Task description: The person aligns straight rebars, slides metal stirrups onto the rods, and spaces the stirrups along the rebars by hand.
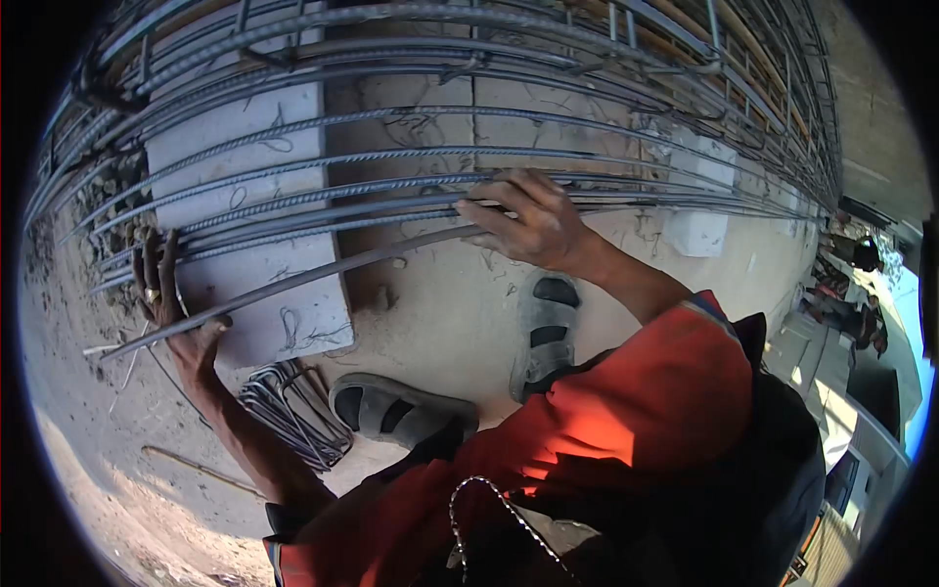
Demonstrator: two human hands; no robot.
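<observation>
Long ribbed steel bars (391,154) run across the view in a bundle. My right hand (528,217) has its fingers curled round bars near the middle, by the inner end of a smooth-looking bar (293,280) that slants down to the left. At the left, my left hand (176,293) has its fingers spread, their tips by the ends of the lower bars. The slanting bar passes across its palm near the thumb. Beneath the bars lies a pale block (293,328). Thin wire pieces are caught around several bars.
Bent steel stirrups (296,411) lie in a pile beside my sandalled feet (406,406). Farther right stands another pale block (696,231). A stick (201,468) lies on the ground at lower left. People (846,313) are at the far right.
</observation>
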